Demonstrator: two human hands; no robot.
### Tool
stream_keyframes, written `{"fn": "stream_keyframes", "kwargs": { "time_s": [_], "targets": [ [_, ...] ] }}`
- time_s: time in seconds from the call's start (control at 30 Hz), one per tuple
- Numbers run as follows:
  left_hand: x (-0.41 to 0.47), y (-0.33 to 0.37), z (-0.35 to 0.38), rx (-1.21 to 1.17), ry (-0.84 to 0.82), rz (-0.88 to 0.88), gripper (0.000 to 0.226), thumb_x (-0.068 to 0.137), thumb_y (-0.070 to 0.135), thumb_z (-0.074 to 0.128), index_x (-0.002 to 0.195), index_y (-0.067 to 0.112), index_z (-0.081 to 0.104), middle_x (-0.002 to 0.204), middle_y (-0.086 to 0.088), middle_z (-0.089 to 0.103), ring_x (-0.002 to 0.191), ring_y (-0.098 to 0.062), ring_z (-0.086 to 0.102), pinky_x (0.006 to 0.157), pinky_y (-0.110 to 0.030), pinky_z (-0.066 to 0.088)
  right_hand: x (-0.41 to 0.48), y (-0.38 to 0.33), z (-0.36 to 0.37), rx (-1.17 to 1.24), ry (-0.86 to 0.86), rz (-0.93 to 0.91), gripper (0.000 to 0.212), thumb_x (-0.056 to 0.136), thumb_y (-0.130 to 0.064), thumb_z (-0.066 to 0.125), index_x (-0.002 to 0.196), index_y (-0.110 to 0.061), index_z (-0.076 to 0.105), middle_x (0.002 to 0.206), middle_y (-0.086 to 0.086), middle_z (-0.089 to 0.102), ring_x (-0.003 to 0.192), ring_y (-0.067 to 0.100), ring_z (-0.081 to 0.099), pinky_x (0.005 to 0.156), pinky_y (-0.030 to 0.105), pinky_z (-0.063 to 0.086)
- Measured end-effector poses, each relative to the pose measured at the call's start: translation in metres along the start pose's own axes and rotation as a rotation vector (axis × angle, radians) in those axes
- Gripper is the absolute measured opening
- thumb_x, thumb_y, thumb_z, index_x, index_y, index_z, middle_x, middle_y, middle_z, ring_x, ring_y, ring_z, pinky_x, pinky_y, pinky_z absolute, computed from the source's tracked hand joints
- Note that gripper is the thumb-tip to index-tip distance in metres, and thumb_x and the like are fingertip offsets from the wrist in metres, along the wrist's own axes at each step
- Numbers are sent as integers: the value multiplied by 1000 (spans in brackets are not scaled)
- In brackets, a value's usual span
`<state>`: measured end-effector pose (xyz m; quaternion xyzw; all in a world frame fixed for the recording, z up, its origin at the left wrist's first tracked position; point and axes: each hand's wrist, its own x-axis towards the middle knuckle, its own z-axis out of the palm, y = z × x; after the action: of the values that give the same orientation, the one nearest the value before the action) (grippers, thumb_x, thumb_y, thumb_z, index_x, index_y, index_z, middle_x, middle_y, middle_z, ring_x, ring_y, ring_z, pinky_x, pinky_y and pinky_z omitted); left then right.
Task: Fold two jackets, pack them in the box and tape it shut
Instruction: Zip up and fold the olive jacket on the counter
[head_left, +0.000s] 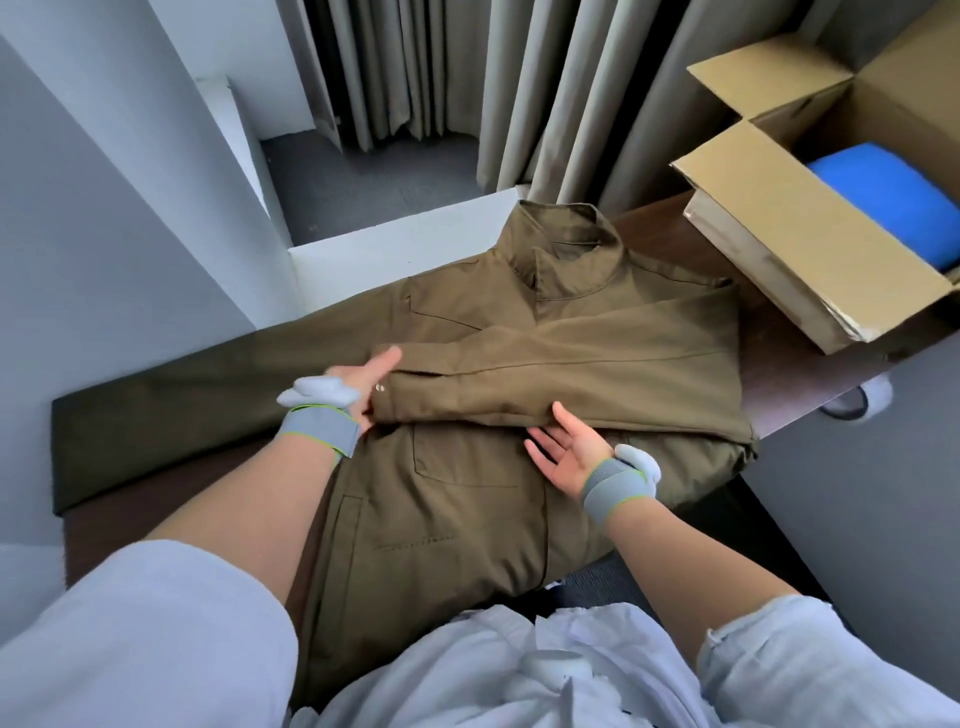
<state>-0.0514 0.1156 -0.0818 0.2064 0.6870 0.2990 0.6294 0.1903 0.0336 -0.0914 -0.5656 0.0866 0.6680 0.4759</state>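
We stand over the olive jacket (467, 322), flat on the bench (810, 384), collar away from us, hem at our waist. One sleeve (571, 374) is folded across the chest, its length running side to side. Its cuff meets our left hand (361, 387), thumb out, the rest hidden, so we cannot tell its grip. Our right hand (566, 452) lies palm up at the sleeve's near edge, fingers (543, 457) straight, holding nothing. The other sleeve (208, 374) stretches leftward, nearer the left hand — the box (779, 249) waits far right.
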Motion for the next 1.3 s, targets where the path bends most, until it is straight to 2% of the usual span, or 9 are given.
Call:
{"fn": "stream_keyframes", "kwargs": {
  "time_s": [0.17, 0.37, 0.47, 0.57, 0.67, 0.77, 0.9, 1.1, 1.3],
  "targets": [
    [-4, -5, 2, 703, 153, 179, 44, 90, 21, 57, 130, 6, 46, 124, -20, 57, 113, -35, 57, 99, -36, 44, -6, 7, 15, -534, 21, 250, 24, 98, -20, 40, 84, -5, 52, 56, 9, 68, 47, 19, 67, 47, 24, 56],
    [-14, -6, 0, 747, 97, 190, 80, 83, 34, 68, 147, 17, 25, 144, -7, 41, 131, -28, 43, 110, -34, 34, -22, 7, 51, -1231, -137, 137, 32, 93, -24, 45, 65, -12, 53, 45, 0, 61, 27, 7, 46, 37, 10, 30],
    [-15, -9, 8, 675, 246, 111, 70, 84, 48, 61, 137, 8, 41, 136, -10, 48, 125, -31, 46, 102, -30, 34, -15, 3, 66, -1367, -62, -405, 14, 90, -23, 47, 86, -18, 61, 81, 2, 67, 62, 14, 62, 65, 29, 52],
    [-16, -17, 10, 636, 411, 94, 34, 87, 35, 57, 96, 3, 55, 108, -15, 51, 98, -36, 48, 80, -27, 36, -6, 2, 66, -1723, 130, -773, 49, 94, -33, 46, 141, -27, 36, 147, -2, 36, 137, 18, 29, 112, 42, 23],
    [-17, -22, 8, 564, 332, 38, 24, 69, 22, 64, 68, 13, 41, 72, -3, 43, 74, -28, 38, 65, -23, 35, 11, 7, 56, -2040, 84, -565, 59, 97, -52, 29, 149, -40, 4, 159, -8, -6, 146, 19, -10, 113, 59, 0],
    [-21, -21, 6, 176, 241, -8, 52, 46, 24, 69, 95, 10, 59, 79, -9, 59, 73, -31, 60, 76, -39, 56, 25, 13, 46, -2170, 50, -444, 64, 95, -59, 23, 149, -39, -4, 158, -6, -14, 145, 22, -16, 110, 64, -2],
    [-42, 1, 35, -246, 38, 4, 9, 80, 5, 60, 80, 12, 56, 57, -4, 56, 49, -17, 57, 51, -22, 49, 25, -6, 55, -1928, 11, -472, 65, 94, -55, 34, 149, -38, 4, 159, -8, -4, 147, 17, -9, 112, 60, -1],
    [-70, 37, 125, -289, -320, 76, 18, 83, 3, 56, 73, 16, 49, 61, -4, 48, 49, -16, 51, 55, -23, 42, 10, -51, 42, -821, -91, -453, 44, 98, -15, 40, 143, -16, 39, 145, 7, 43, 132, 19, 41, 104, 24, 30],
    [-95, 23, 228, -38, -653, -65, 29, 95, 38, 45, 115, 18, 42, 88, -12, 58, 70, -21, 60, 61, -34, 57, -20, -120, -49, 9, -138, -105, 78, 83, -75, 31, 111, -11, 66, 110, 15, 67, 94, 28, 65, 83, 42, 53]
  ]
}}
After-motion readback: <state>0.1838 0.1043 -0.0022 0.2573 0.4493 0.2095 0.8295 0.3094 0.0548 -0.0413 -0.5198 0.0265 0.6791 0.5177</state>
